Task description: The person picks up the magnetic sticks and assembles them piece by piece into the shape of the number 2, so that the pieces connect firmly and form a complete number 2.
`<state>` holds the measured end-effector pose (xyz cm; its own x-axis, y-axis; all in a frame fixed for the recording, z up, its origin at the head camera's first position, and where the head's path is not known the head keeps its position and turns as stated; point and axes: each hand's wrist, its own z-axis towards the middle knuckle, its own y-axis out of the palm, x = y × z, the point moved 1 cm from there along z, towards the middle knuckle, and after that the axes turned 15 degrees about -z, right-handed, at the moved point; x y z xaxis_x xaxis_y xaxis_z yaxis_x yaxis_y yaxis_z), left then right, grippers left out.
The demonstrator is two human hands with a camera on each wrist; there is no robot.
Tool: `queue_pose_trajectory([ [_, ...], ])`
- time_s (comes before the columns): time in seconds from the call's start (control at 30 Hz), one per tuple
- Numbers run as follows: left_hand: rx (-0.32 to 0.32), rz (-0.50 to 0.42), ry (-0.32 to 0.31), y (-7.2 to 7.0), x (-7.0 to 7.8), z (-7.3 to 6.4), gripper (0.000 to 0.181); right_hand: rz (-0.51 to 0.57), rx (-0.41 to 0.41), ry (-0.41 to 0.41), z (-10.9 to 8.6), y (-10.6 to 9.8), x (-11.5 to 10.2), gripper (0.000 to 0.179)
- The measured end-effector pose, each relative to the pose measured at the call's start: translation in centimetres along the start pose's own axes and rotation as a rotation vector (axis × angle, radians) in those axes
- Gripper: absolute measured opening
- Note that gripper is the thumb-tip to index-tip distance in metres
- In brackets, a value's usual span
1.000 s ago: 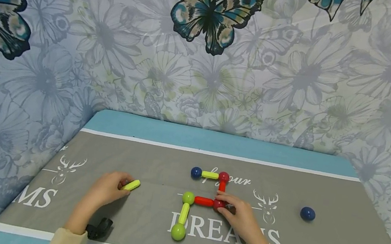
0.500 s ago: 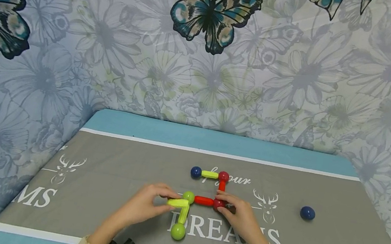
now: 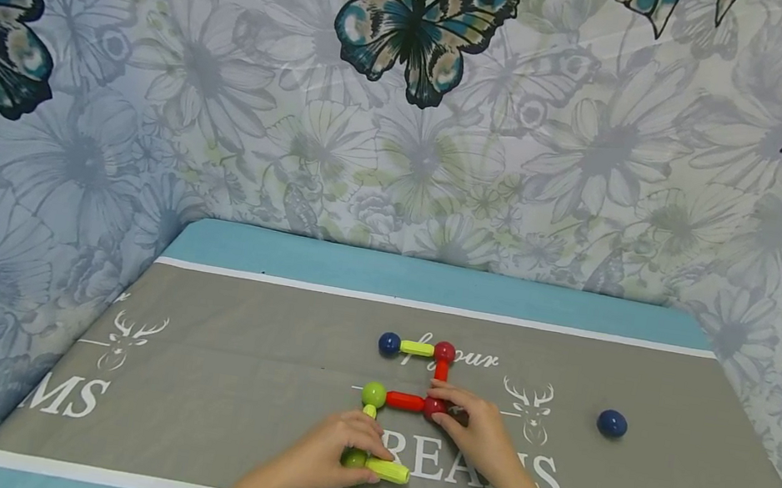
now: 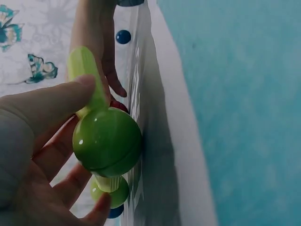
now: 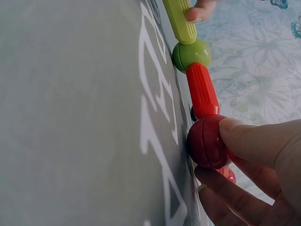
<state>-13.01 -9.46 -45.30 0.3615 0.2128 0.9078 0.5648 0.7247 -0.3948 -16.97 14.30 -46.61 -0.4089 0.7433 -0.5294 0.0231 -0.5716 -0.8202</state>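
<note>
My left hand [image 3: 329, 456] pinches a yellow-green rod [image 3: 391, 472] between thumb and fingers. One end of that rod meets the lower green ball [image 4: 107, 141], which the fingers partly cover in the head view. A second yellow-green rod [image 3: 369, 411], mostly hidden by the hand, leads up to another green ball [image 3: 373, 394]. From there a red rod [image 3: 405, 401] runs to a red ball [image 5: 207, 141]. My right hand [image 3: 483, 439] grips this red ball with thumb and fingertips.
Beyond my right hand, an upright red rod [image 3: 443, 370] joins a red ball [image 3: 445, 352], a yellow-green rod [image 3: 417, 348] and a blue ball [image 3: 389, 344]. A loose blue ball [image 3: 612, 424] lies to the right on the grey printed cloth [image 3: 256, 333].
My left hand has carried the yellow-green rod rightward from the left of the cloth, past the upper green ball, then down to the lower one. The right hand keeps its place on the red ball.
</note>
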Motion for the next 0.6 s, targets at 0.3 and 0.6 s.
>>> queue_pose_trajectory([
  [0.3,-0.054,0.136,0.063,0.66,0.25,-0.25,0.02,-0.001,0.0,0.001,0.03,-0.11,-0.13,0.032],
  [0.6,-0.058,0.175,0.075,0.86,0.16,-0.22,0.02,0.0,0.0,0.004,0.03,-0.12,-0.15,0.032],
])
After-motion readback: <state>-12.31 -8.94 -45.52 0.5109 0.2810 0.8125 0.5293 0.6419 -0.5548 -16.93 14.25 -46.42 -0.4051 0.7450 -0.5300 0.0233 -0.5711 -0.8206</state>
